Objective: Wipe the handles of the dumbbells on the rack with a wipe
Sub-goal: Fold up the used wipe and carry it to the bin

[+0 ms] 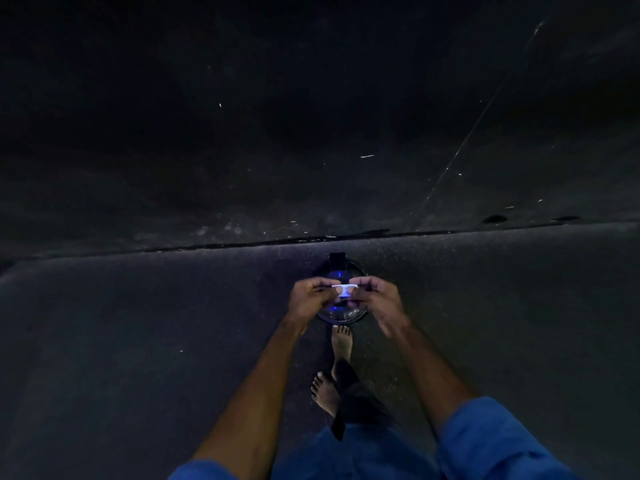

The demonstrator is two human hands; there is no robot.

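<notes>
Pinching a white wipe (343, 290) between both hands

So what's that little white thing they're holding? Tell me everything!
The white thing is small, thin and pale, likely a folded wipe or packet, though it is too dim to be sure. It is stretched sideways between the left hand and the right hand, which pinch its ends. It hangs above a round dark object on the floor.

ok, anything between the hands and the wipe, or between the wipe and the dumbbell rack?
Nothing between: left hand and right hand both already pinch the small white wipe above a round dark bin. No rack or dumbbells in view, so that path cannot be judged.
</notes>
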